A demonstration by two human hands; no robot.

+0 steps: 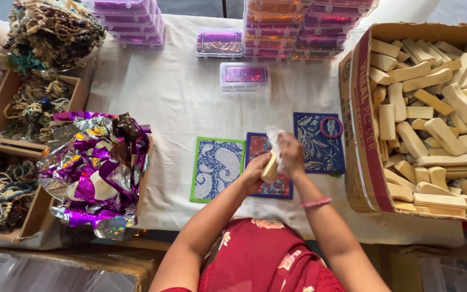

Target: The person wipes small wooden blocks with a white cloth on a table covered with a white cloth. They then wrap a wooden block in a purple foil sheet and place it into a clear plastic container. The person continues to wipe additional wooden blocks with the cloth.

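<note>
We found the left hand (255,172) closed around a pale wooden block (270,167), held just above the red-and-blue patterned card (277,186) at the white-clothed table's (179,97) near edge. The right hand (290,154) pinched a crumpled clear plastic wrapper (274,136) against the block's top. A green-bordered blue paisley card (217,167) lay to the left, and a dark blue leaf-print card (312,143) bearing a pink ring (331,127) to the right. We noted a red-banded cardboard carton (364,124) of similar blocks at right, stacked clear purple-tinted plastic boxes (244,75) at the far edge, and crumpled purple foil (95,167) at left.
</note>
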